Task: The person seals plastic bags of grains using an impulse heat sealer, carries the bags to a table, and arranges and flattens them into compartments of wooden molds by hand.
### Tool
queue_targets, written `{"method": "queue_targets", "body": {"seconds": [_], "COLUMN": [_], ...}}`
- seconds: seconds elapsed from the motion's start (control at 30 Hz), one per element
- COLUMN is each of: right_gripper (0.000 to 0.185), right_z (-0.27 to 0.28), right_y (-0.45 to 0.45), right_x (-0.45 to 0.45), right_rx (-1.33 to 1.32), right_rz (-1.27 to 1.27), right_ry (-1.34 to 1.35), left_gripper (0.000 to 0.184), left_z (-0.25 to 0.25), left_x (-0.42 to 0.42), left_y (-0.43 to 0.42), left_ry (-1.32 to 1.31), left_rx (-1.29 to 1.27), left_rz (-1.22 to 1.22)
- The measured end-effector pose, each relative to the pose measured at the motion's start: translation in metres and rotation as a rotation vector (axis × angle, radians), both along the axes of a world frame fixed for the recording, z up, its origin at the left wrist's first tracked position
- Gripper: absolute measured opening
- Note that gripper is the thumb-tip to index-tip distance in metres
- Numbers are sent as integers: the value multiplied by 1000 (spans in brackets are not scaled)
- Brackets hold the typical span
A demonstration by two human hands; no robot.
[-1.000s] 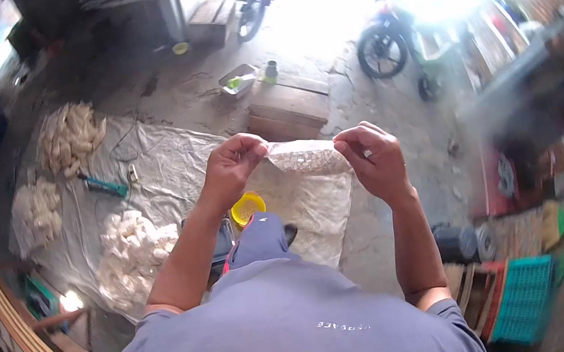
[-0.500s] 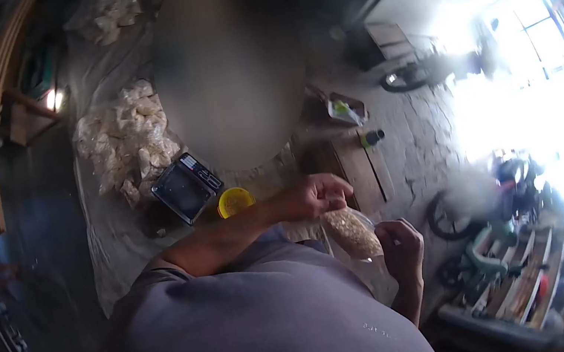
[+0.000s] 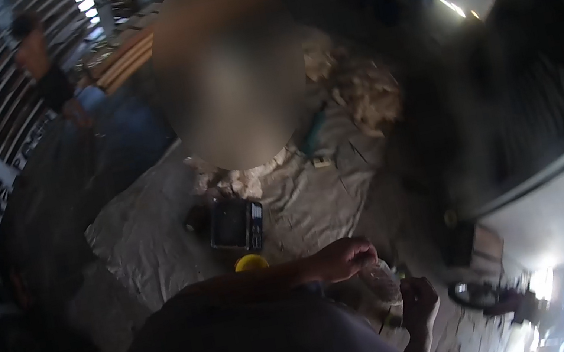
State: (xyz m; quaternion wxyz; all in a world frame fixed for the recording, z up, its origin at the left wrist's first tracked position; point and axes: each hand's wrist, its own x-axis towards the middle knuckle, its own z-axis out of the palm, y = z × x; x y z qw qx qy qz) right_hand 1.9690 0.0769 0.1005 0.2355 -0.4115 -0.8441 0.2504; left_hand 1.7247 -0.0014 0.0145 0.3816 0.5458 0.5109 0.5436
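Floor sheet (image 3: 324,202): 1 scale (image 3: 230,224) far of yellow bowl (image 3: 250,263)
Left hand (image 3: 346,259): pinching plastic bag (image 3: 382,283)
Right hand (image 3: 419,300): near bag; too dark to tell grip

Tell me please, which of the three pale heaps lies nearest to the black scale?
The lowest heap, directly above the black scale in the picture, close to its far edge; the rightmost heap and the topmost heap lie farther away.
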Motion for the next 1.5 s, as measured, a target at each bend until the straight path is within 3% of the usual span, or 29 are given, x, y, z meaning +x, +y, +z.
{"method": "queue_targets", "body": {"seconds": [0.03, 0.13, 0.2, 0.33, 0.43, 0.53, 0.6, 0.67, 0.73, 0.77, 0.8, 0.87, 0.9, 0.97, 1.0, 1.07, 1.13, 1.23, 1.33, 1.4, 1.5], "right_gripper": [5, 5, 8, 8, 8, 9, 10, 10, 9, 7, 8, 10, 12, 12, 13, 14, 16, 19, 20, 21, 20], "right_z": [-8, -8, 2, -8, -22, -21, -23, -23, -14, -22, -30, -42, -42, -66, -76, -69, -102, -112, -73, -63, -61], "right_y": [4, 58, 157, 247, 313, 387, 434, 485, 524, 553, 580, 625, 645, 690, 712, 740, 784, 821, 836, 848, 864], "right_x": [1, -8, -41, -96, -141, -188, -212, -234, -256, -265, -277, -306, -321, -356, -373, -412, -452, -500, -552, -578, -606], "right_rx": [-41, 116, 74, 7, 11, -51, -85, -30, -77, -23, -15, 10, 52, -115, -198, -72, -57, -428, -69, -77, 32], "right_rz": [-27, 284, 362, 508, 650, 718, 781, 834, 796, 813, 830, 867, 905, 968, 1003, 1159, 1361, 1603, 1872, 1933, 1931], "right_ry": [17, 105, 67, 98, 145, 76, 49, 53, 23, -21, -31, -62, -139, -209, -259, -417, -450, -111, -82, -121, -208], "left_gripper": [18, 17, 17, 21, 26, 28, 34, 42, 56, 74, 65, 39, 28, 12, 13, 14, 18, 20, 19, 18, 14], "left_z": [-1, -5, -2, 8, -24, -38, -61, -64, -17, -33, -18, -38, -46, -57, -63, -81, -97, -80, -45, -68, -82], "left_x": [2, 12, -4, -34, -68, -117, -153, -189, -207, -215, -218, -237, -245, -262, -271, -276, -278, -278, -275, -277, -281], "left_y": [-10, 3, 87, 157, 217, 288, 345, 392, 420, 443, 459, 501, 515, 538, 547, 563, 577, 619, 646, 664, 688], "left_ry": [38, 14, -44, -61, -101, -109, -330, -345, 80, 415, 476, 678, 661, 630, 638, 636, 345, 362, 397, 387, 133], "left_rx": [11, 2, -50, -52, 93, -7, -47, 35, 75, 151, 227, 113, 60, -42, -69, -126, -189, -87, -171, -267, -227], "left_rz": [53, 203, 305, 563, 660, 724, 827, 640, 448, 422, 406, 355, 395, 476, 563, 738, 920, 1137, 1220, 1177, 1321]}}
